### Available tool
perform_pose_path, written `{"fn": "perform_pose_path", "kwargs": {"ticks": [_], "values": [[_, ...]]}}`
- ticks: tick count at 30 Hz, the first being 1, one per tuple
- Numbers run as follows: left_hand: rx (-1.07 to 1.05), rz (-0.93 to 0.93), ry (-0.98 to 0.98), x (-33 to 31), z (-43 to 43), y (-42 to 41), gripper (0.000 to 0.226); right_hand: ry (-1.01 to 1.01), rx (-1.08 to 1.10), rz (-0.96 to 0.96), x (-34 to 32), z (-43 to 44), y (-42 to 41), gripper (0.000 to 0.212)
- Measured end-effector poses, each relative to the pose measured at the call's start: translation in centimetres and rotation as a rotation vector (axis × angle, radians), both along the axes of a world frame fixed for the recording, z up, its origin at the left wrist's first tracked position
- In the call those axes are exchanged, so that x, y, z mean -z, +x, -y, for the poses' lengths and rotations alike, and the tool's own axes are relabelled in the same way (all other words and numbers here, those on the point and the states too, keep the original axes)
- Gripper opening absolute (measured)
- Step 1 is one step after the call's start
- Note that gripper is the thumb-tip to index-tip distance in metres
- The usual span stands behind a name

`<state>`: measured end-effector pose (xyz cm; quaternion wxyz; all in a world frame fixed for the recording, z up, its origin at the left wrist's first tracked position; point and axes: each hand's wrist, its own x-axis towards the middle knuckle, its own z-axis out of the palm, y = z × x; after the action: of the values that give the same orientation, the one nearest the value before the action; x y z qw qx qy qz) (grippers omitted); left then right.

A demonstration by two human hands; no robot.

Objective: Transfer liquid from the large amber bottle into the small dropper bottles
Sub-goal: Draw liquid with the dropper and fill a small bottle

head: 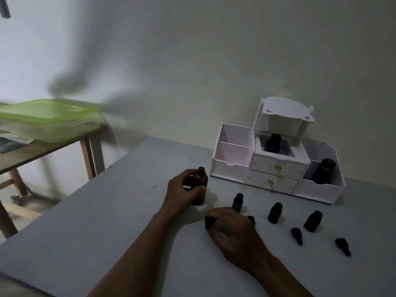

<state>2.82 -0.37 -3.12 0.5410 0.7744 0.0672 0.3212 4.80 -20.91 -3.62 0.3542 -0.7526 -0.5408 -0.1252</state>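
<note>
Left hand (184, 190) grips the big bottle (201, 187) upright mid-bench (107, 232), apparently steadying it for pouring, while right hand (232, 229) curls round a black cap (208, 222), near three open small bottles (275, 212) standing rightward.

My bench (102, 236) carries the large amber bottle (201, 198), three small dropper bottles (275, 213), loose caps (296, 235), and a white organiser (277, 166) by its far edge.

A white drawer organizer (276, 168) stands centre right on the grey surface (107, 232). At left, a green-lidded box (47, 116) sits on a wooden table (49, 150).
</note>
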Motion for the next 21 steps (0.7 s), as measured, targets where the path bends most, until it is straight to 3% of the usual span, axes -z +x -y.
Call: {"fn": "perform_pose_path", "kwargs": {"ticks": [6,9,13,15,21], "values": [[0.061,0.033,-0.098,0.0,0.2,-0.4,0.036,0.399,0.145,-0.047,-6.1,-1.5,1.3,0.017],[0.064,0.052,-0.100,-0.2,0.3,-0.5,0.033,0.648,0.172,-0.248,-10.5,-3.1,2.8,0.017],[0.040,0.039,-0.053,-0.2,0.1,-0.3,0.027,0.910,0.015,-0.597,-14.1,-4.9,4.0,0.017],[0.018,0.040,-0.026,-0.1,-0.1,-0.1,0.027,0.922,-0.015,-0.717,-14.1,-5.5,4.3,0.014],[-0.007,0.055,0.021,0.0,-0.3,0.2,0.033,0.872,0.011,-0.744,-13.0,-6.5,4.6,0.015]]}}
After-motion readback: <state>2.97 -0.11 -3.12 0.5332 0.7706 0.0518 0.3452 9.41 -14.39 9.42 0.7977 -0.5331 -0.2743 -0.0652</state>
